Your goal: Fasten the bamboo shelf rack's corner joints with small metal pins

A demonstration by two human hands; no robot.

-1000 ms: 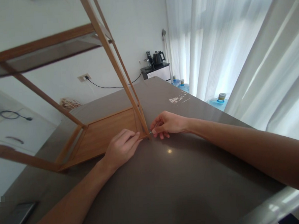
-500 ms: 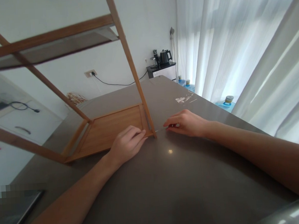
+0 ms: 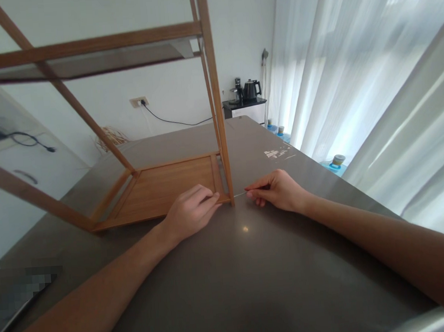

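Note:
A wooden shelf rack [image 3: 170,184] stands on a dark grey table [image 3: 251,274], with a bottom board, slanted posts and an upper shelf. My left hand [image 3: 193,213] rests on the rack's near front corner, fingers pressing the rail. My right hand [image 3: 278,190] lies on the table just right of that corner and pinches a thin metal tool [image 3: 241,194]. The tool's tip points at the foot of the corner post [image 3: 223,136].
A small cabinet with a black kettle [image 3: 251,89] stands by the far wall. White curtains [image 3: 352,78] hang along the right, with blue water bottles [image 3: 336,161] on the floor below. A wall socket with a cable [image 3: 139,102] is behind the rack. A dark flat object [image 3: 15,299] lies at the table's left edge.
The view has swung, so the rack's posts look more upright. My right hand has slid a little back from the post's foot, holding the thin tool. My left hand stays on the corner.

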